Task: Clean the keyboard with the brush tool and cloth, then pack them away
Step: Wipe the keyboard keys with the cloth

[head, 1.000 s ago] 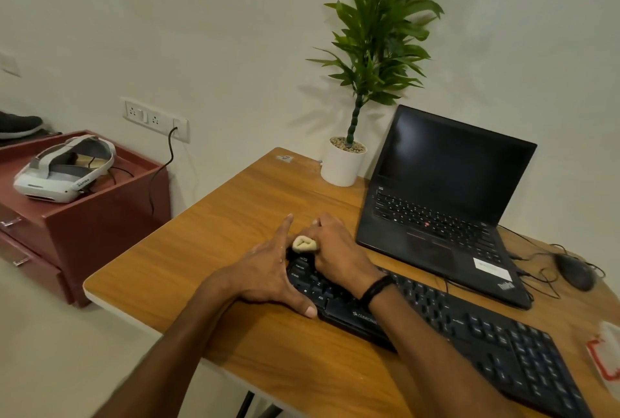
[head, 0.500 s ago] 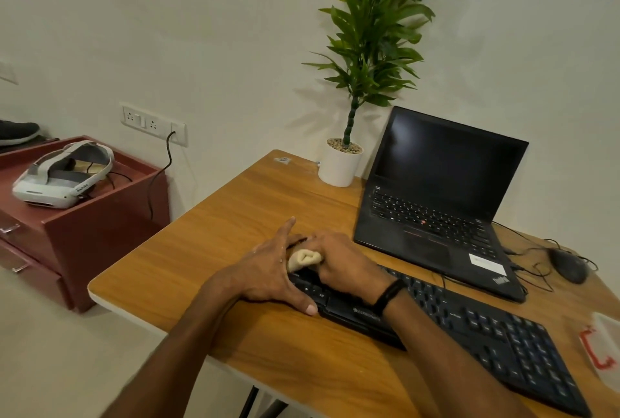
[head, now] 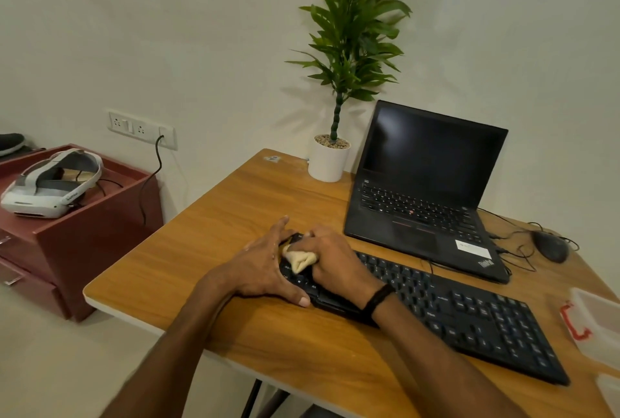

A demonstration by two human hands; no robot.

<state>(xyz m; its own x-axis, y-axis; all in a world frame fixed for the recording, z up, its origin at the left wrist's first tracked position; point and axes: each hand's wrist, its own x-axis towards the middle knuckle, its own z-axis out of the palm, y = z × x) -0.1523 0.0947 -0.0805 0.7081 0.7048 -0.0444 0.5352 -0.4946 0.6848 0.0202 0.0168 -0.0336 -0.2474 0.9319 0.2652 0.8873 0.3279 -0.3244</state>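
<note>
A black keyboard (head: 469, 313) lies slantwise across the wooden desk (head: 214, 243). My right hand (head: 335, 263) grips a bunched cream cloth (head: 300, 260) and holds it down on the keys at the keyboard's left end. My left hand (head: 265, 266) rests flat against that left end, fingers straight and thumb on the front edge. No brush tool is visible.
An open black laptop (head: 426, 196) stands behind the keyboard, with a potted plant (head: 330, 159) to its left and a black mouse (head: 550, 246) with cables to its right. A clear plastic box with a red clasp (head: 593, 323) sits at the right edge. A maroon cabinet (head: 84, 233) holds a white headset (head: 50, 182).
My right hand has drawn the cloth a little nearer across the left keys. The left hand stays against the keyboard's end. The camera has shifted slightly.
</note>
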